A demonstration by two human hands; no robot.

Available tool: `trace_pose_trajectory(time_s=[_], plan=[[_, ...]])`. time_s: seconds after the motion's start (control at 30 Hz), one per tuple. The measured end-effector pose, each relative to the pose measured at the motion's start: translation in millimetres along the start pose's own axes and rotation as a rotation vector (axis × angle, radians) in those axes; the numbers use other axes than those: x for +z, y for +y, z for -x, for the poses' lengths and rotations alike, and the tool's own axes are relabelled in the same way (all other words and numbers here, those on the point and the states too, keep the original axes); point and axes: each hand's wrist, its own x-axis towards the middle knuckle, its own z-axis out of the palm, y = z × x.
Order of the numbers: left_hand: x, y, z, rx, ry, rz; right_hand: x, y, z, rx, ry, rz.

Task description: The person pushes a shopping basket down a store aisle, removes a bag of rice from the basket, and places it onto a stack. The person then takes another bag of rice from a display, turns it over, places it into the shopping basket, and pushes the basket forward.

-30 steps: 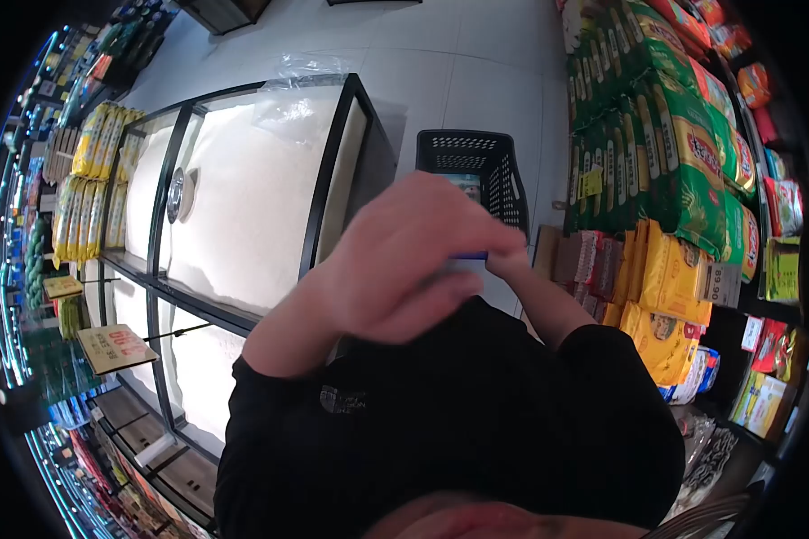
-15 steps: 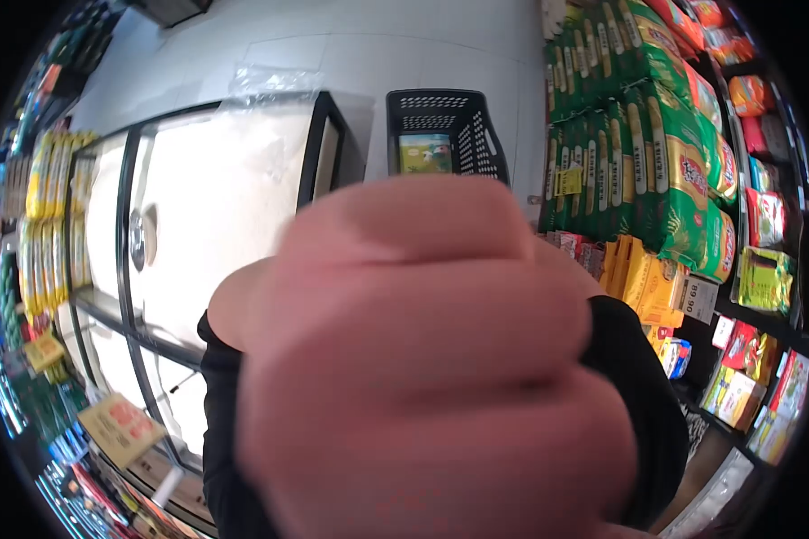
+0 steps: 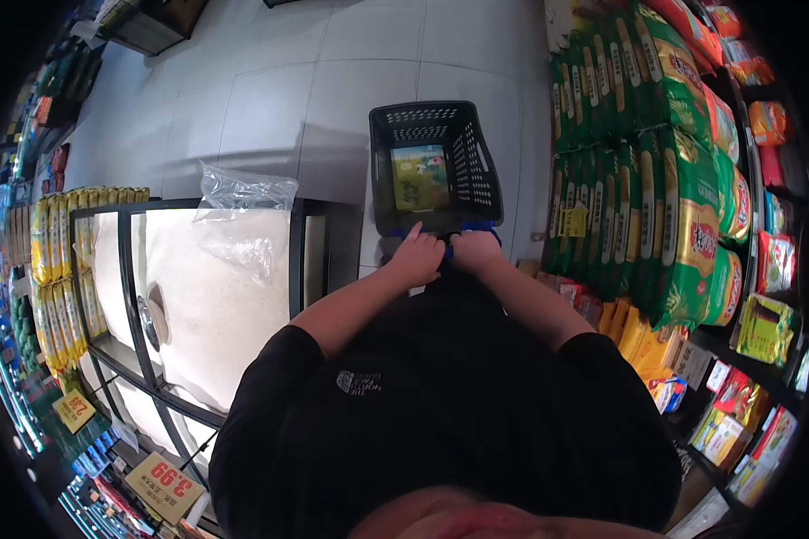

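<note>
- Down from the lens it comes! Half a second ago a big blurred hand blocks the middle of the view; now both hands sit low and together at the basket.
- Left hand (image 3: 418, 257): narrow, fingers curled, one digit poking up toward the basket's near rim.
- Right hand (image 3: 476, 251): bunched up just beside it, narrow too, with a dark part (image 3: 448, 244) showing between the pair. Whether either one grips it, I cannot tell; the fingers cover it.
- So the black basket (image 3: 425, 106) is where the work is, straight ahead of the body on the pale tiled floor (image 3: 342, 90), blue fittings (image 3: 500, 235) at its near end.
- Inside lies a yellow-green packet (image 3: 407, 181), neither hand touching it.
- More floor shows now, and the black-framed bin (image 3: 293, 260) at left sits lower in view, clear plastic (image 3: 243, 193) draped over its far edge.
- Over on the right, green packs (image 3: 692, 234) stand stacked near the basket.
</note>
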Motion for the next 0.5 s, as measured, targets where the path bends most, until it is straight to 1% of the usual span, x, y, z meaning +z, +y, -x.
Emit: trace_pose_trajectory(time_s=[0.1,0.2,0.3,0.4,0.47,0.5], plan=[[-7,-20,-40,-0.402,-0.193,0.356,-29,17,-37,-0.043,-0.092,-0.041],[-38,-58,-72,-0.406,-0.244,0.378,-73,33,-65,-0.097,-0.079,-0.104],[-40,-89,-95,-0.386,-0.205,0.388,-99,56,-86,-0.231,-0.02,-0.159],[-48,-110,-111,-0.434,-0.166,0.399,-123,86,-108,-0.27,-0.013,-0.035],[-49,-117,-117,-0.461,-0.151,0.42,-103,107,-136,-0.305,-0.062,0.029],[-53,-125,-125,-0.475,-0.133,0.424,-110,113,-153,-0.323,-0.077,0.069]])
